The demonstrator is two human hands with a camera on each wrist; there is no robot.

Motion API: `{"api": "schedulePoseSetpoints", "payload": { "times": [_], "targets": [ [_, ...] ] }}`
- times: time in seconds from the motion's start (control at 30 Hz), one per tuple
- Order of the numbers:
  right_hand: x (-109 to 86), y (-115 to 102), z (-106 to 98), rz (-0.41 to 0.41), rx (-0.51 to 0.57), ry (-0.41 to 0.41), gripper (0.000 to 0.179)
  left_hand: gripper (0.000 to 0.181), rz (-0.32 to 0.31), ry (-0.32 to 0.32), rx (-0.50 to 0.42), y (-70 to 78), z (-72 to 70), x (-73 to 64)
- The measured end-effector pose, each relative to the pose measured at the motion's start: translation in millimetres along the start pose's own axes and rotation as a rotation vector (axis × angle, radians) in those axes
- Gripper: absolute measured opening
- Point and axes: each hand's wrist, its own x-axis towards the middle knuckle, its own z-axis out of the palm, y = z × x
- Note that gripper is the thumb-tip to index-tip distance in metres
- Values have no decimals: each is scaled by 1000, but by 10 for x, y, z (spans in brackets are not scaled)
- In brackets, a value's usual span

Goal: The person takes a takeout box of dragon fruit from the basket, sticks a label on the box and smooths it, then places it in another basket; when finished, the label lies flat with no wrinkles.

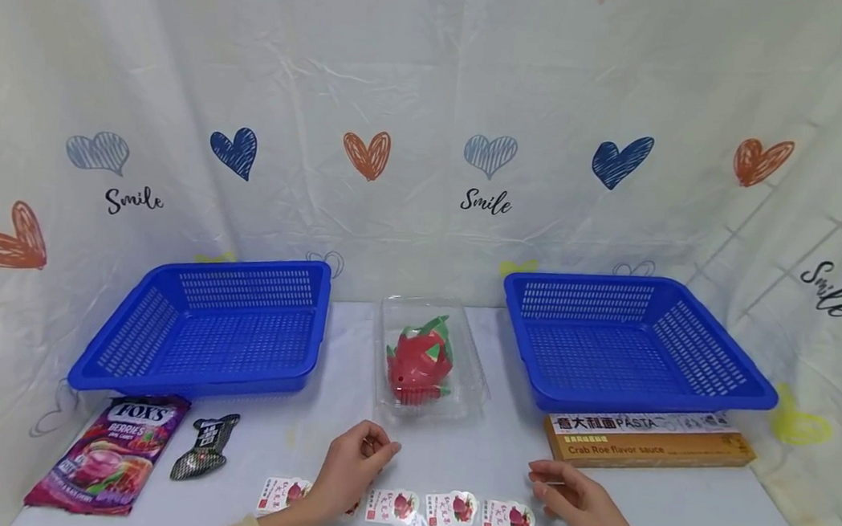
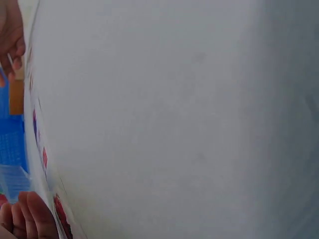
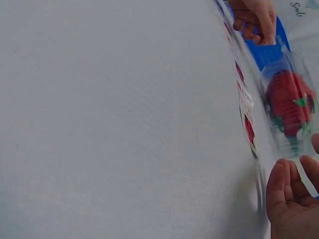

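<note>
The left hand (image 1: 352,470), loosely curled and holding nothing visible, partly hides one in a row of white, fruit-printed paper stickers (image 1: 455,512); the right hand (image 1: 571,497), loosely bent and empty, is beside the row's right end. Beyond, a red-and-green, dragon-fruit-shaped object (image 1: 420,363) lies in a clear plastic box (image 1: 471,371).

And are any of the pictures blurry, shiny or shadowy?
Head: bright, print on the pasta box readable, shiny glints on the clear box; left wrist: soft, fruit stickers squashed thin by the slant, tabletop greyer rightward; right wrist: soft shadow beside the right hand.
</note>
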Motion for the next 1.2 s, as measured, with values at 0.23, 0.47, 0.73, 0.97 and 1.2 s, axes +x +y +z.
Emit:
{"api": "schedulePoseSetpoints", "payload": {
  "times": [0.23, 0.47, 0.73, 0.97, 1.2],
  "targets": [
    [-21, 9, 32, 5, -64, -15, 43, 9, 306, -255, 130, 136, 210, -75],
    [-17, -11, 104, 42, -142, 13, 42, 16, 410, -422, 315, 371, 599, 0],
    [-14, 19, 134, 2, -186, -2, 38, 14, 445, -400, 466, 452, 933, 65],
    [-5, 8, 162, -79, -252, -2, 38, 11, 399, -425, 489, 469, 971, 93],
    [4, 39, 187, -249, -373, -2, 25, 11, 442, -368, 516, 452, 1018, 107]
  ]
}}
